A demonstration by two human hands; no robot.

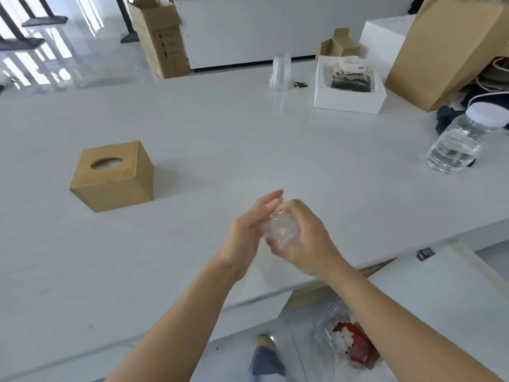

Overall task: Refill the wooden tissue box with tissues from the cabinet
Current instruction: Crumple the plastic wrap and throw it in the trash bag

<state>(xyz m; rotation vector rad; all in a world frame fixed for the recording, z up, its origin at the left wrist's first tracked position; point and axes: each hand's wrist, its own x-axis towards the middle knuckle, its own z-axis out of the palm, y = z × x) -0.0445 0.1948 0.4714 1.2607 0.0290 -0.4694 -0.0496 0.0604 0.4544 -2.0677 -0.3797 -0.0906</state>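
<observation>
The wooden tissue box (111,176) stands on the white table (248,150) at the left, its oval top opening showing white tissue inside. Over the table's near edge both hands meet around a crumpled clear plastic wrapper (281,230). My right hand (305,238) grips the wrapper from the right with curled fingers. My left hand (249,232) presses against its left side, fingers nearly straight. Below the table edge at the lower right, an open cabinet door (429,293) shows.
An upturned clear plastic cup (281,71), a white open box (349,88), a brown paper bag (446,48) and a clear white-lidded jar (462,139) stand at the far right. A bin with clear liner and red-and-white waste (348,343) sits below. A cardboard carton (159,37) stands on the floor.
</observation>
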